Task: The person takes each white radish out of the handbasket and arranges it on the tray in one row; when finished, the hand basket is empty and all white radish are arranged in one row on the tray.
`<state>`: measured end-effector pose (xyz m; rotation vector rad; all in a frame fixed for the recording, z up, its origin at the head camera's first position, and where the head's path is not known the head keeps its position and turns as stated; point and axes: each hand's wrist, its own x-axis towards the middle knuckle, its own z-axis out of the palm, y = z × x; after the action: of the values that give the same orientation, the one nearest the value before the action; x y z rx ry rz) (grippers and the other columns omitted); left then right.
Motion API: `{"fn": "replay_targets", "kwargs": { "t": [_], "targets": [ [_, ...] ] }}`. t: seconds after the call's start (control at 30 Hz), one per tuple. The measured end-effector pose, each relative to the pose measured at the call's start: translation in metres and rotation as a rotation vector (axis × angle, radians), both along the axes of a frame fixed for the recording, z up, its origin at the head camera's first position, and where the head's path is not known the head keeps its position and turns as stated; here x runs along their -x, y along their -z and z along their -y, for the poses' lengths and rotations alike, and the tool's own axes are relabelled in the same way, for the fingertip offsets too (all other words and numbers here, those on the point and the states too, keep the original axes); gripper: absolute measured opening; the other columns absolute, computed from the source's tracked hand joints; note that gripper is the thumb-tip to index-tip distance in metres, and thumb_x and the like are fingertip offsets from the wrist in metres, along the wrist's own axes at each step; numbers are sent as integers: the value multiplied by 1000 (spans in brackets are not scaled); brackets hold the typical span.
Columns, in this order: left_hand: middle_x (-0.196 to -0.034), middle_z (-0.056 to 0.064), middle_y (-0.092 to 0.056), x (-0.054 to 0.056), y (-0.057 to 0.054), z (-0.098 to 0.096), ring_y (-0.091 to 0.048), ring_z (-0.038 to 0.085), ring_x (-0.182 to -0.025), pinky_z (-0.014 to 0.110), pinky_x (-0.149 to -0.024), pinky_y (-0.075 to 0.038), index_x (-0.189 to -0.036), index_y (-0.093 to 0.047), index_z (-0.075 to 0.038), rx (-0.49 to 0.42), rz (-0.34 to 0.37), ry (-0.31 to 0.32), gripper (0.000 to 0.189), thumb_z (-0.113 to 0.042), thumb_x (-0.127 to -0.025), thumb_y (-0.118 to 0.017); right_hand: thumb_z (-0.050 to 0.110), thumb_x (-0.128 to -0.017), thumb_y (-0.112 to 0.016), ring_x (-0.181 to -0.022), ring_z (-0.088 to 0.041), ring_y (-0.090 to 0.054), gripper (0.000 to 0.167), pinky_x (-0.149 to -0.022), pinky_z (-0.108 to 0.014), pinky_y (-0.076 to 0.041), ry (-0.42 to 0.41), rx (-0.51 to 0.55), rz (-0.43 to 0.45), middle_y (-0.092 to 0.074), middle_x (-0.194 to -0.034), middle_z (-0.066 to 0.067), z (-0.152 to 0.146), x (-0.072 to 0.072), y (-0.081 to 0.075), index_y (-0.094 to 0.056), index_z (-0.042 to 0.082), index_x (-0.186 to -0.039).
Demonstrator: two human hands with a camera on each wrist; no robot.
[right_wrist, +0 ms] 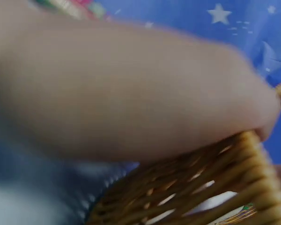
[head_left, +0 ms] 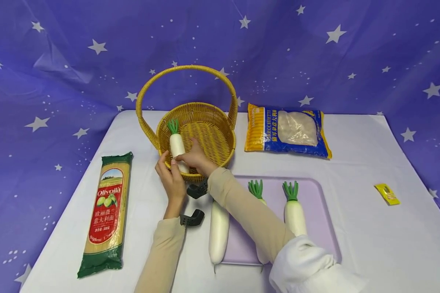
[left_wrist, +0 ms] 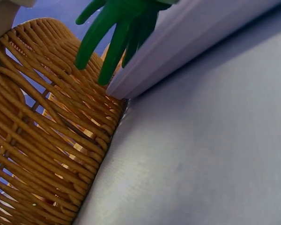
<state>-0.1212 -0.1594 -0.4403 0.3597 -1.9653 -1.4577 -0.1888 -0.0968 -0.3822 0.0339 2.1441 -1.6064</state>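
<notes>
A yellow wicker basket [head_left: 220,116] with a tall arched handle stands at the back of the table. Inside it, against the left wall, a white radish [head_left: 177,145] leans with its green leaf stubs upward. My right hand [head_left: 198,158] reaches over the front rim and grips the radish's lower part. At the front left rim, my left hand [head_left: 172,183] holds the basket edge, its thumb close to the radish. The left wrist view shows the basket's woven side [left_wrist: 47,126]. A blurred hand or forearm crosses the right wrist view over the rim [right_wrist: 260,173], hiding the fingertips.
A lilac tray [head_left: 324,203] sits in front, bearing more white radishes [head_left: 295,215]; one radish [head_left: 219,234] lies along its left edge. A spaghetti pack [head_left: 108,211] is at left, a blue pasta bag [head_left: 289,130] at back right, and a small yellow packet [head_left: 387,194] far right.
</notes>
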Motion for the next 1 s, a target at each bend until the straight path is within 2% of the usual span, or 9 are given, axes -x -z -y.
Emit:
{"fn": "replay_targets", "kwargs": {
  "t": [0.2,0.3,0.37,0.57,0.67,0.87,1.0],
  "targets": [
    [-125,19,-37,1,0,-1,-36,28,-121,44,-102,-25,-129,-42,-9,9,-7,2,38,-23,-93,-37,12,-74,-72,-112,-33,-46,93,-86,-42,-45,-95,-181,-176,-39,-131,-23,1,-2,2,-14,20,-145],
    [-125,20,-36,1,0,-1,-36,28,-120,44,-102,-26,-129,-42,-9,11,-7,2,39,-23,-93,-37,10,-74,-71,-108,-32,-48,92,-80,-39,-46,-114,-193,-220,-43,-128,-23,1,-2,1,-15,21,-145],
    [-125,20,-37,1,0,-1,-36,28,-119,43,-102,-26,-129,-42,-9,12,-8,-1,39,-24,-93,-37,7,-74,-70,-107,-31,-50,90,-77,-37,-47,-123,-157,-230,-46,-129,-21,1,-2,2,-17,23,-145],
    [-124,20,-36,1,1,1,-36,29,-119,44,-101,-26,-128,-42,-8,13,-5,-1,39,-24,-93,-37,-3,-79,-59,-103,-32,-54,78,-68,-36,-49,-142,14,-166,-41,-137,-14,-1,0,1,-27,30,-142],
    [-124,20,-36,2,1,1,-36,28,-118,44,-101,-26,-128,-42,-8,17,0,-1,39,-24,-93,-37,-4,-82,-55,-102,-32,-55,71,-67,-35,-50,-157,67,-132,-38,-140,-13,-2,1,0,-32,31,-140],
    [-124,20,-36,2,0,1,-36,28,-119,44,-101,-26,-128,-42,-9,20,-6,-4,39,-25,-93,-36,1,-87,-51,-109,-30,-53,59,-73,-35,-50,-185,144,-72,-36,-142,-10,-6,2,-3,-41,33,-135],
    [-124,20,-36,2,1,0,-36,28,-119,44,-102,-25,-128,-42,-9,14,-2,0,39,-26,-93,-37,4,-90,-49,-108,-27,-54,54,-77,-34,-49,-200,210,-42,-42,-137,-14,-9,1,-3,-42,33,-135]
  ]
}}
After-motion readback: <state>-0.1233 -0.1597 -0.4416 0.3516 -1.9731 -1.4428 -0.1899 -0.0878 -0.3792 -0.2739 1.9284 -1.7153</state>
